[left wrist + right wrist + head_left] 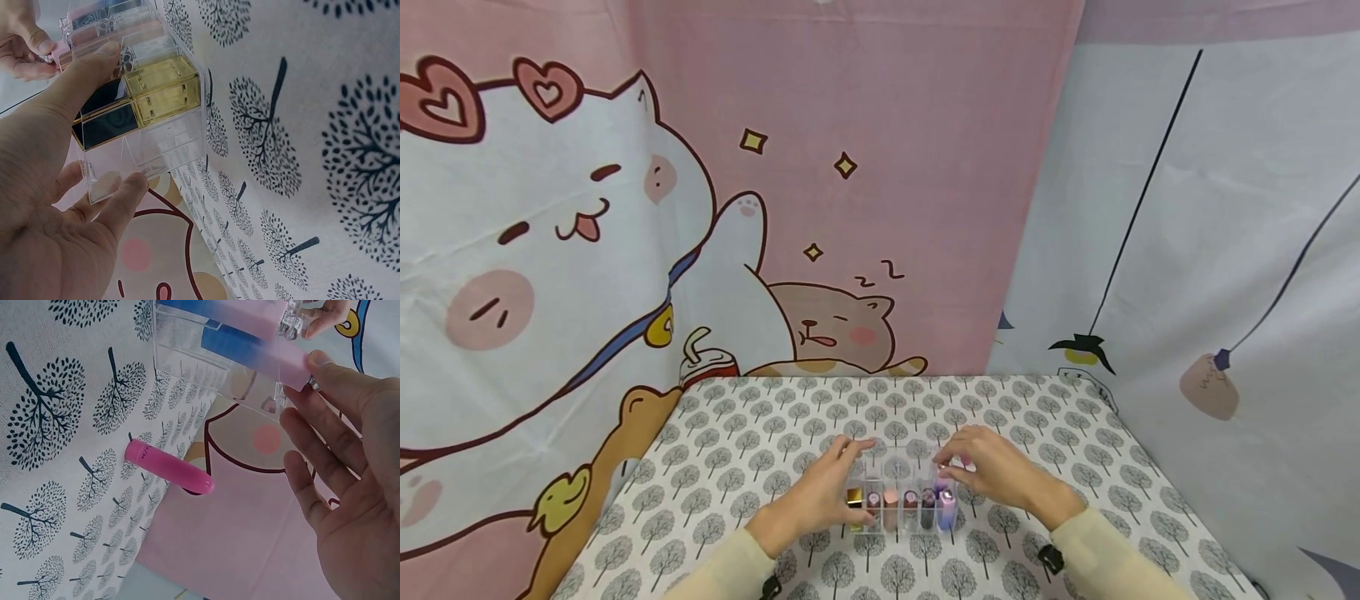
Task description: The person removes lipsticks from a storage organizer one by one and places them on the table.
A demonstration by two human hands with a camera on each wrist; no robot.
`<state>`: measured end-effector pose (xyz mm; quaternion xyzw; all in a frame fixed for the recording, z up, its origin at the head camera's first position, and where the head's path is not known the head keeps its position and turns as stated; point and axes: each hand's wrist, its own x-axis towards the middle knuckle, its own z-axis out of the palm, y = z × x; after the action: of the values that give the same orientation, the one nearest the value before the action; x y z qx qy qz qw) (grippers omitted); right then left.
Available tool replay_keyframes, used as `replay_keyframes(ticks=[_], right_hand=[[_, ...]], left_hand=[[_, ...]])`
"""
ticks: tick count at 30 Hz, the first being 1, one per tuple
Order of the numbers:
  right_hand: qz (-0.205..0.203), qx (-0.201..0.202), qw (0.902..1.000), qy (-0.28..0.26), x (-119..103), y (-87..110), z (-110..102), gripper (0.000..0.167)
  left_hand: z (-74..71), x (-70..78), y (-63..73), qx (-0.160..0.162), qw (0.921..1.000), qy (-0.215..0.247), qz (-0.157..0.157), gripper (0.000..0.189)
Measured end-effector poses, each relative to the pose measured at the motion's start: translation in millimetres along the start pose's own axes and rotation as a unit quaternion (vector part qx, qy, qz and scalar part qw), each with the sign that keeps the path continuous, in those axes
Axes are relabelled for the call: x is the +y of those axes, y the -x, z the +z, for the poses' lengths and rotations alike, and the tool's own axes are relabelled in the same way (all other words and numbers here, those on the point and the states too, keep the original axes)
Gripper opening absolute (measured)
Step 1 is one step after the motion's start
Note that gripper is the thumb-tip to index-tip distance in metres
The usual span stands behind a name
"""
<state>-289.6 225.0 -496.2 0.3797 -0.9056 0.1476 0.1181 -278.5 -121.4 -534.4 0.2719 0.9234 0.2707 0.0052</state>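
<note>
A clear plastic lipstick organizer (895, 475) stands on the tree-print cloth, with several lipsticks in its near row. My left hand (820, 497) grips its left end, thumb on the near side and fingers on the far side. A black-and-gold lipstick (140, 100) sits in the slot by that thumb. At the organizer's right end, my right hand (997, 468) pinches the top of a pink-and-blue lipstick (253, 356), whose lower part is inside a rear slot. Another pink-and-blue lipstick (947, 508) stands in front of it. The right palm shows in the right wrist view.
Beyond the organizer's right end, a bright pink tube (169, 467) stands upright on the cloth, partly behind my right hand in the head view. The patterned tabletop (722, 500) meets a pink cartoon curtain (880, 208) at the back and a pale curtain on the right.
</note>
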Motion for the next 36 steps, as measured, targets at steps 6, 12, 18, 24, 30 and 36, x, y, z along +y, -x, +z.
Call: replay_keyframes(ticks=[6,12,18,24,30,36], right_hand=[[0.019,0.001,0.9978,-0.063,0.8,-0.5,-2.5,0.021],[0.013,0.019,0.9963,-0.083,0.7,-1.4,-4.3,0.016],[-0.003,0.047,0.9949,-0.089,2.6,-2.7,-6.5,0.017],[-0.022,0.068,0.9934,-0.089,1.4,-4.8,-12.7,0.020],[-0.024,0.079,0.9930,-0.084,0.4,-6.2,-18.8,0.022],[-0.016,0.087,0.9922,-0.089,2.2,-5.5,-23.4,0.025]], left_hand=[[1.2,-0.5,0.0,0.000,1.0000,0.001,0.001,0.125],[0.2,-1.2,-0.1,0.000,1.0000,0.001,0.002,0.124],[-1.3,-1.1,-0.3,-0.002,1.0000,0.002,0.004,0.124],[-0.9,-1.4,-0.2,-0.001,1.0000,0.002,0.002,0.124],[-0.3,-1.5,-0.4,-0.003,1.0000,0.002,-0.001,0.125],[-0.6,-0.7,-0.7,-0.004,1.0000,0.001,-0.005,0.125]])
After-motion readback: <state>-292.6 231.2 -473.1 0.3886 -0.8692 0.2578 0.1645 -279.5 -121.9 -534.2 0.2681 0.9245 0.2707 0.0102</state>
